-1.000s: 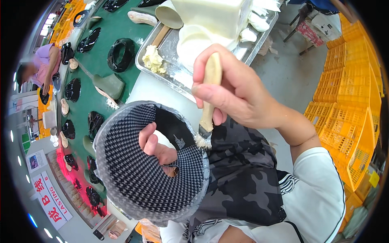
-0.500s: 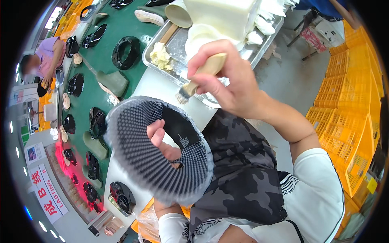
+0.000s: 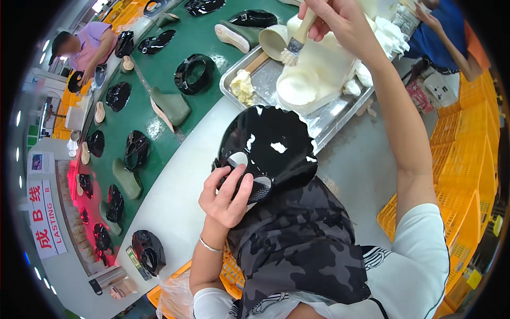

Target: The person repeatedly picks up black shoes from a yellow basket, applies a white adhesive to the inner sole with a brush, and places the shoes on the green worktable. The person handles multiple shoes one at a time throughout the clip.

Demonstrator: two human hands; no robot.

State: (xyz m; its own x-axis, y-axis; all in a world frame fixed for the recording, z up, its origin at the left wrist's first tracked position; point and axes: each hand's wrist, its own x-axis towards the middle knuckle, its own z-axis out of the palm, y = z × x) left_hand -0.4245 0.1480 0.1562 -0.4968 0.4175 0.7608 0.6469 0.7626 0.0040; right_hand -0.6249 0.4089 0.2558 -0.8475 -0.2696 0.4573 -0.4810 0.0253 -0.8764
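Now the left hand (image 3: 226, 199) grips the glossy black, scalloped-edged shoe piece (image 3: 292, 165) before the silver metal tray (image 3: 261, 85), outer face replacing houndstooth lining in view, while the right hand (image 3: 333, 21) holds the wooden-handled brush (image 3: 300, 38) over white paste (image 3: 297, 87), leaving the piece clear of bristles.

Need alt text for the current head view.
A left hand holds a glossy black piece with white patches; the right hand holds a brush over a metal tray. At left, more black pieces lie on a green surface.
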